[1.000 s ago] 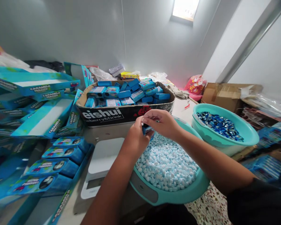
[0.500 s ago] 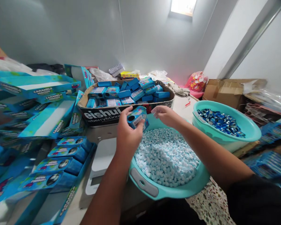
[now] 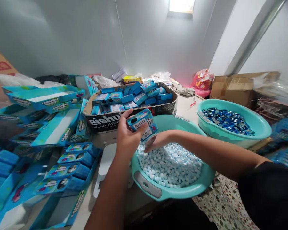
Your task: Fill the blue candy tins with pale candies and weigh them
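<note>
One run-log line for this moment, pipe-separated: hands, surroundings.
left hand: holds blue box | right hand: at pale pellets in turquoise tub | scale: left of tub | black-sided carton: beyond tub

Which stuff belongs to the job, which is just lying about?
Belongs:
blue box, in left hand
pale pellets, right hand at them
teal basin holding them
probably black carton of similar boxes

Apparently lying about:
grey cloth
red bag
brown carton

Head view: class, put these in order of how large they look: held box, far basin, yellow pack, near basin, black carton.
1. Near basin
2. Far basin and black carton: too alike to rank, as the left hand hides part of the carton
3. Held box
4. Yellow pack
</note>
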### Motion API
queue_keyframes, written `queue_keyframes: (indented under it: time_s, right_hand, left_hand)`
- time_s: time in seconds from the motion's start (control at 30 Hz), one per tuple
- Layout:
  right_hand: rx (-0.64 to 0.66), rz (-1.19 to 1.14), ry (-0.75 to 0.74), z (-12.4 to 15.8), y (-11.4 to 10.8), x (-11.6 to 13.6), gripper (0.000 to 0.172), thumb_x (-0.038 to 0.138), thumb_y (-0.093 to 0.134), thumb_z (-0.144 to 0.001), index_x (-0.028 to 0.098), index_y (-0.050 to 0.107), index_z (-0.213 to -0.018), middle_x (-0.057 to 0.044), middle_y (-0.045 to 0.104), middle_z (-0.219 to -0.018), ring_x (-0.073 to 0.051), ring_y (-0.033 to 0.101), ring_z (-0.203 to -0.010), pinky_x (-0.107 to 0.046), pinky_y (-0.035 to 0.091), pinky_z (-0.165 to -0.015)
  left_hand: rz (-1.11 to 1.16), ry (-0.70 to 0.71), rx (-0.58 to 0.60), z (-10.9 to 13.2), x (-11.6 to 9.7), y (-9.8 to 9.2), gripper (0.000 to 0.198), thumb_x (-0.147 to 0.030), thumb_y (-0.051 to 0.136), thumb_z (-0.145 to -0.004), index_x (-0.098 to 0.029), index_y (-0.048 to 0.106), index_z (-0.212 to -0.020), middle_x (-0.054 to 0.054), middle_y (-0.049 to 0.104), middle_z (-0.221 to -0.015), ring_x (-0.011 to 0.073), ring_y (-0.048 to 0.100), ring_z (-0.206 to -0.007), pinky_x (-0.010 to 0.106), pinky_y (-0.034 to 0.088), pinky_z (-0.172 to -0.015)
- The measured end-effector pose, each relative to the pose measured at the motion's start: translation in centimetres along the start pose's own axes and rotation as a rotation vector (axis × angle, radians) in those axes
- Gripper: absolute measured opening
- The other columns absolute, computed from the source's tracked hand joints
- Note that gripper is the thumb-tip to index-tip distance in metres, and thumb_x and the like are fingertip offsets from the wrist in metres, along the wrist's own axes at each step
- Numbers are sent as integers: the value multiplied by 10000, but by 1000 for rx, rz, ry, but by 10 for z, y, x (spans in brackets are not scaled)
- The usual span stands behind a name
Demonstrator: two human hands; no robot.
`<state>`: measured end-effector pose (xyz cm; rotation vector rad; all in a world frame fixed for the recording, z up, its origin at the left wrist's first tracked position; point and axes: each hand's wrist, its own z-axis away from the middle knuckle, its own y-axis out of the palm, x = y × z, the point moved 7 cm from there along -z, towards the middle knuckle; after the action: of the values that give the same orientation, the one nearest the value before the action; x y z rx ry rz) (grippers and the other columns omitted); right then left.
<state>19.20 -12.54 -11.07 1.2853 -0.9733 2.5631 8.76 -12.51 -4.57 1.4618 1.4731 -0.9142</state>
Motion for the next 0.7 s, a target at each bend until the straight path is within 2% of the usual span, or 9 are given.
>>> queue_keyframes:
  time_s: [0.07, 0.17, 0.3, 0.4, 0.5, 0.6, 0.7]
  right_hand:
    - [-5, -68, 3, 2, 5, -6, 186, 381, 693, -791, 202, 735, -814, -16, 718, -948, -193, 622, -984, -302, 452, -910]
    - [-9, -222, 90, 16, 15, -19, 252, 433, 712, -773, 216, 738, -899, -20, 706, -1100, -202, 601, -1096, -323, 423, -985]
    - [-108, -431, 251, 39, 20, -34, 374, 502, 778, -685, 205, 726, -908, -48, 685, -1178, -222, 603, -1117, -332, 459, -956]
    - [-37, -686, 331, 43, 33, -40, 396, 554, 716, -738, 204, 707, -923, -35, 717, -1076, -181, 660, -969, -295, 517, -838]
    - [73, -906, 469, 40, 52, -46, 428, 611, 590, -817, 198, 690, -876, -20, 723, -822, -169, 678, -745, -309, 548, -737]
    - [39, -1015, 512, 33, 60, -48, 394, 591, 576, -823, 208, 671, -814, -1, 683, -686, -172, 662, -641, -323, 556, -710]
    - [5, -1052, 512, 32, 62, -43, 368, 568, 558, -822, 217, 668, -813, -19, 695, -719, -193, 677, -680, -343, 559, -727]
  left_hand:
    - [-34, -66, 29, 1, 13, 7, 732, -258, 757, -681, -206, 428, -1333, 96, 601, -1198, 197, 663, -997, 315, 568, -843]
    - [-117, -146, 46, 0, 28, 10, 718, -256, 762, -675, -187, 455, -1320, 107, 605, -1198, 198, 662, -993, 320, 560, -854]
    - [-198, -132, 57, -1, 31, 9, 693, -265, 757, -686, -182, 471, -1312, 111, 616, -1198, 210, 658, -1013, 345, 539, -904]
    - [-301, -124, 96, 1, 29, 11, 684, -257, 752, -690, -190, 484, -1316, 114, 619, -1216, 229, 654, -1036, 381, 520, -939]
    - [-366, -135, 109, 2, 27, 12, 685, -252, 750, -692, -193, 488, -1322, 116, 634, -1208, 242, 653, -1047, 402, 506, -956]
    - [-373, -144, 132, 3, 25, 14, 677, -255, 750, -693, -184, 495, -1316, 117, 654, -1175, 242, 665, -1021, 392, 516, -933]
    - [-362, -163, 177, 5, 23, 17, 605, -270, 743, -695, -179, 541, -1258, 102, 683, -1109, 238, 681, -969, 363, 539, -872]
